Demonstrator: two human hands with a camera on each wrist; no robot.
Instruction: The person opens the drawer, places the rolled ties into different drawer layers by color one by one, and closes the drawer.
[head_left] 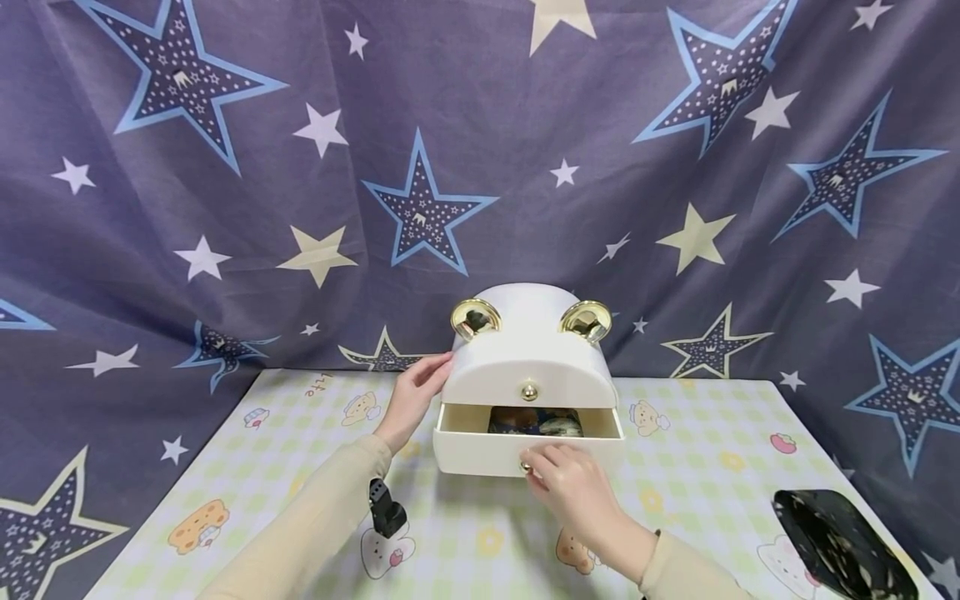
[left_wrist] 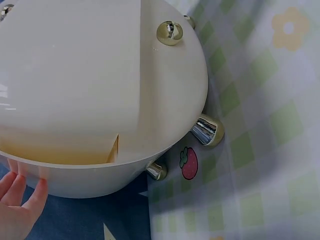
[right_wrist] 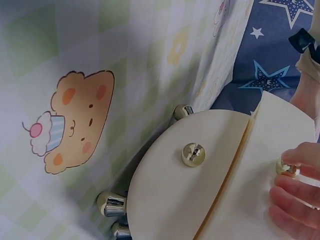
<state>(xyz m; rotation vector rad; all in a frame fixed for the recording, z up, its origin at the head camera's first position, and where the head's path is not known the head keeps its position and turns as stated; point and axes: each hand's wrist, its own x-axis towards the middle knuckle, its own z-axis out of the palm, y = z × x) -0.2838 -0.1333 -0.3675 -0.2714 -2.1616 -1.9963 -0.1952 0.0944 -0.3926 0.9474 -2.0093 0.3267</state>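
I have the right hand point(head_left: 573, 487) pinching the slick knob point(right_wrist: 280, 167) of the pulled-out drawer point(head_left: 472, 455), a sound hold; the left hand point(head_left: 415, 393), fingers extended, touches the box point(head_left: 532, 333). Probably light, stiff plastic; contents point(head_left: 534, 422) look unclear.

The head view is brightly lit, the 2 wrist views dimly. Soft shadows are cast near the white box point(head_left: 528, 367); glints are reflected by a gold knob point(head_left: 529, 392).
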